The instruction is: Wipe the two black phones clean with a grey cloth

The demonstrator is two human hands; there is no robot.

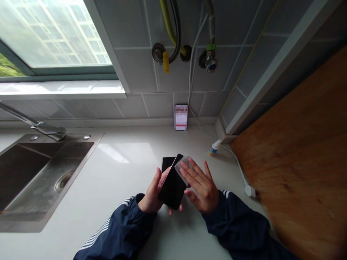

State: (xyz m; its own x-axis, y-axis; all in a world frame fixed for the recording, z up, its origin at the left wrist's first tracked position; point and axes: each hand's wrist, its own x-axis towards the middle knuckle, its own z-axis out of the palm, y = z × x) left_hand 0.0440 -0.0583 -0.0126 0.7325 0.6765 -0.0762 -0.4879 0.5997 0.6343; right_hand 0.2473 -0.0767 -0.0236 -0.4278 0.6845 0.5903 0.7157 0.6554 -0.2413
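Observation:
My left hand (153,193) is wrapped round the edges of a black smartphone (171,189), held tilted above the counter with its dark glossy face up. A folded greyish cloth (179,166) lies on the phone's upper right part. My right hand (202,187) presses that cloth against the phone with its fingers stretched over it; the thumb is apart, near the phone's right edge. Behind the phone's upper left side shows the corner of another flat black object (167,162), mostly hidden.
On the white counter (130,202) stands a small white-capped bottle (214,147). A small white-and-red box (181,117) leans by the tiled wall. A white cable with a plug (249,190) runs along the right, beside a wooden panel (303,162). At left is a steel sink (89,151) with a faucet (48,130).

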